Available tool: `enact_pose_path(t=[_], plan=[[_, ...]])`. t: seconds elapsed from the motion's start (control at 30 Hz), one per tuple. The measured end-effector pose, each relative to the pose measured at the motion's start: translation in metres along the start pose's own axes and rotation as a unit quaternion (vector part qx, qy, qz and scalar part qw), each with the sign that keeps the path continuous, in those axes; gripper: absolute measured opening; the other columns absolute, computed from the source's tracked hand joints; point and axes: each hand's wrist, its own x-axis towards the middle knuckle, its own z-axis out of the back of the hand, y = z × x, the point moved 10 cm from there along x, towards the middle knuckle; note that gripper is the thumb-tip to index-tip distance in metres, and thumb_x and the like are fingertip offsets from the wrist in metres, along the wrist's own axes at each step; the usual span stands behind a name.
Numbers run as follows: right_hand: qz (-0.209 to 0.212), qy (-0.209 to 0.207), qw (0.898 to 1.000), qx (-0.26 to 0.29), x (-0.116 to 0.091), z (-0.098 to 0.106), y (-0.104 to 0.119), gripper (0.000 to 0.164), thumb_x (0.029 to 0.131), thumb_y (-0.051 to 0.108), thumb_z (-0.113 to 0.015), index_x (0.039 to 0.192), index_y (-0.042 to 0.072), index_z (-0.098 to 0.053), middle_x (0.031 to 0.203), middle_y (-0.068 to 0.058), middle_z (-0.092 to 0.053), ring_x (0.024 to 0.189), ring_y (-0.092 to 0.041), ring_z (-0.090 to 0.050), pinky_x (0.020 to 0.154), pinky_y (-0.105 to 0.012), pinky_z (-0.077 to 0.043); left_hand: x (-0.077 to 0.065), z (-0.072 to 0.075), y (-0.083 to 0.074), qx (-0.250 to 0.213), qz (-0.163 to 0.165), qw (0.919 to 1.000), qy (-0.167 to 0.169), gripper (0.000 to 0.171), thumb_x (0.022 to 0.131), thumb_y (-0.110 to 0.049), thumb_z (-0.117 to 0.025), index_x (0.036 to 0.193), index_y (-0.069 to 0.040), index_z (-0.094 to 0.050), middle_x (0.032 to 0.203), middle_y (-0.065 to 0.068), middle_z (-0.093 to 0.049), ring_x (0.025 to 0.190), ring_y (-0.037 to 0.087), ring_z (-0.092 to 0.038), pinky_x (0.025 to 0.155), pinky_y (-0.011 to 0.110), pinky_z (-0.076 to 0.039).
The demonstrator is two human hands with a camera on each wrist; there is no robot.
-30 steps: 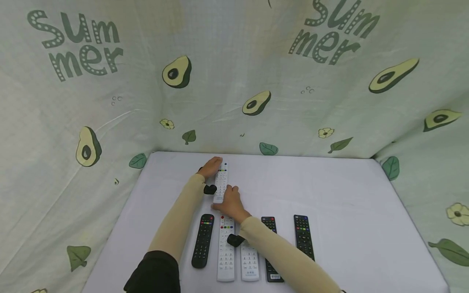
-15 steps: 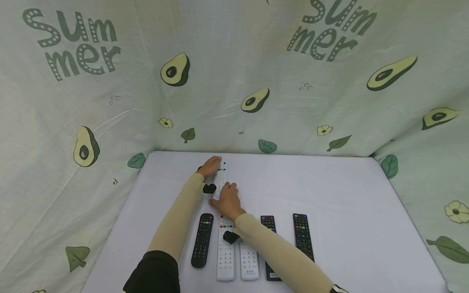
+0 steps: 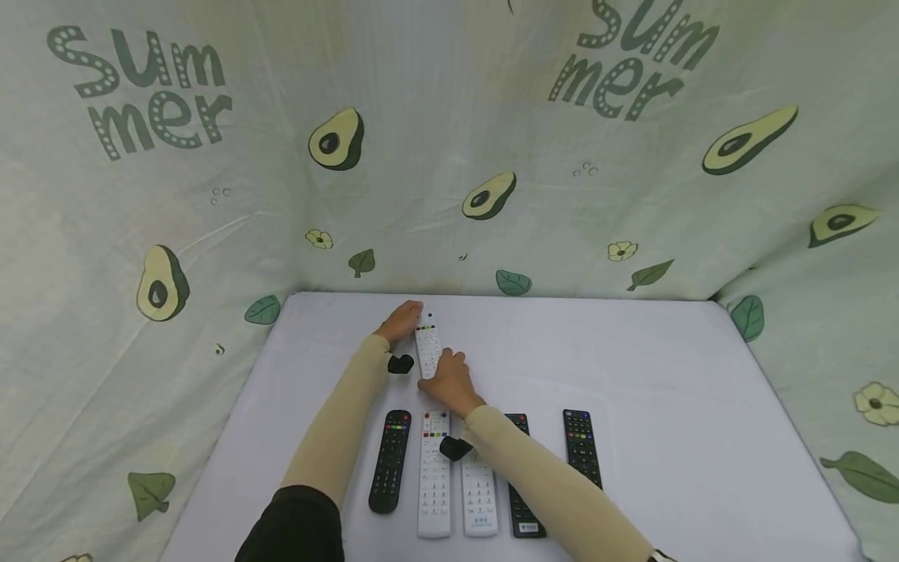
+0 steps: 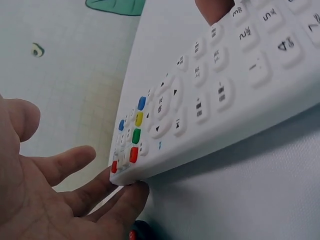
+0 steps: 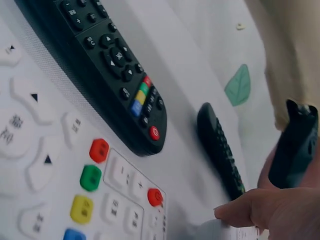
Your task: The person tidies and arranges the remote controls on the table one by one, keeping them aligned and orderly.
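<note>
A white remote control (image 3: 428, 343) with coloured buttons lies lengthwise at the back of the table, slightly slanted. At its far end is my left hand (image 3: 400, 321); in the left wrist view its fingers (image 4: 132, 200) are fairly straight and touch the end and side, with the thumb apart. My right hand (image 3: 451, 382) holds the near end, its thumb (image 5: 240, 207) at the bottom edge and a finger (image 4: 215, 9) along the right side. Beside this remote a black remote control (image 5: 220, 150) shows in the right wrist view; the left arm mostly hides it in the head view.
Nearer me lies a row: a black remote (image 3: 389, 462), two white remotes (image 3: 434, 488) (image 3: 480, 499), and black remotes (image 3: 525, 515) (image 3: 581, 445) partly under the right sleeve. A printed cloth (image 3: 414, 250) stands behind the white table (image 3: 667, 406).
The white remote's near end has swung to the right, so it now slants. My right hand moved slightly away from me, then right with it. The left hand stays at the far end.
</note>
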Motion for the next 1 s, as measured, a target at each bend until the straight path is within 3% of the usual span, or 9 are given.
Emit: enact_pose_path(t=[0.1,0.23,0.4,0.57,0.7,1.0], plan=[[0.01,-0.002,1.0,0.011,-0.001,0.007,-0.004,0.078,0.087,0.018,-0.082,0.145,-0.015,-0.042,0.115,-0.025,-0.055,0.094,-0.03,-0.06,0.078,-0.045,-0.059,0.005,0.001,0.003,-0.016,0.001,0.9998,-0.012,0.06,0.115,-0.039,-0.029,0.163,-0.004,-0.035,0.169,0.018,-0.033,0.16,0.035,-0.024,0.131,0.051,-0.018],[0.029,-0.005,0.999,0.032,-0.006,0.02,-0.011,0.074,0.086,0.012,-0.08,0.144,-0.015,-0.044,0.115,-0.024,-0.062,0.094,-0.03,-0.065,0.078,-0.044,-0.061,0.003,-0.005,-0.003,-0.089,-0.006,0.9957,-0.026,0.058,0.116,-0.036,-0.031,0.162,-0.002,-0.035,0.163,0.02,-0.039,0.151,0.035,-0.037,0.127,0.05,-0.029],[0.053,-0.025,0.997,0.05,-0.016,0.045,-0.022,0.076,0.081,0.008,-0.079,0.145,-0.014,-0.045,0.12,-0.026,-0.065,0.096,-0.031,-0.066,0.076,-0.044,-0.062,-0.01,-0.014,-0.025,-0.182,-0.027,0.9825,-0.029,0.055,0.117,-0.033,-0.033,0.161,0.0,-0.036,0.156,0.021,-0.045,0.135,0.033,-0.051,0.115,0.048,-0.046],[0.052,-0.035,0.996,0.069,-0.031,0.067,-0.035,0.079,0.079,0.005,-0.079,0.15,-0.009,-0.045,0.126,-0.028,-0.065,0.096,-0.033,-0.07,0.071,-0.043,-0.064,-0.019,-0.024,-0.042,-0.245,-0.068,0.9671,-0.012,0.053,0.118,-0.027,-0.03,0.159,0.006,-0.037,0.153,0.024,-0.046,0.128,0.033,-0.053,0.113,0.046,-0.049],[0.047,-0.027,0.996,0.077,-0.043,0.082,-0.043,0.082,0.08,0.004,-0.08,0.153,-0.004,-0.044,0.128,-0.03,-0.066,0.095,-0.034,-0.072,0.07,-0.043,-0.064,-0.026,-0.035,-0.049,-0.27,-0.085,0.9592,0.012,0.052,0.118,-0.026,-0.029,0.157,0.007,-0.039,0.153,0.023,-0.046,0.128,0.032,-0.054,0.114,0.043,-0.049],[0.038,-0.016,0.998,0.057,-0.066,0.113,-0.067,0.085,0.08,0.007,-0.087,0.154,0.001,-0.046,0.124,-0.026,-0.064,0.1,-0.033,-0.067,0.079,-0.048,-0.059,-0.038,-0.062,-0.059,-0.284,-0.083,0.955,0.023,0.041,0.114,-0.012,-0.044,0.151,0.004,-0.05,0.147,0.023,-0.055,0.124,0.029,-0.062,0.107,0.034,-0.055]])
